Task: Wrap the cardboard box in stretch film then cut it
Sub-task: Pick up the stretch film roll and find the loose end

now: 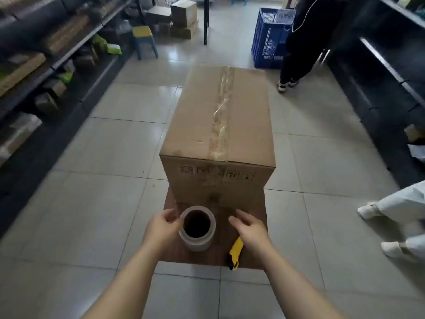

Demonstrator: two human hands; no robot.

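A long cardboard box (220,125) sits lengthwise on a low brown wooden board (213,254) laid on the tiled floor (96,203), its top seam sealed with a strip of clear tape (222,111); the box is closed, so what it holds cannot be seen, and no film is on it yet. At the board's near end, just in front of the box's printed face, a roll of stretch film (197,227) stands upright with its dark hollow core facing up. The left hand (162,226) curls against the roll's left side, fingers bent and touching it, though a firm grip cannot be told. The right hand (249,226) hovers to the right of the roll, fingers loosely spread and holding nothing. A yellow utility knife (235,253) lies near the board's near right corner, partly under the right wrist and poking over the near edge. Well beyond the box, a blue plastic crate (268,40) stands on the floor; its contents are not clear. A blue stool with a yellow seat (143,40) stands by the left shelves (57,54), which hold packed goods. A person in dark clothes (303,42) stands by the crate.
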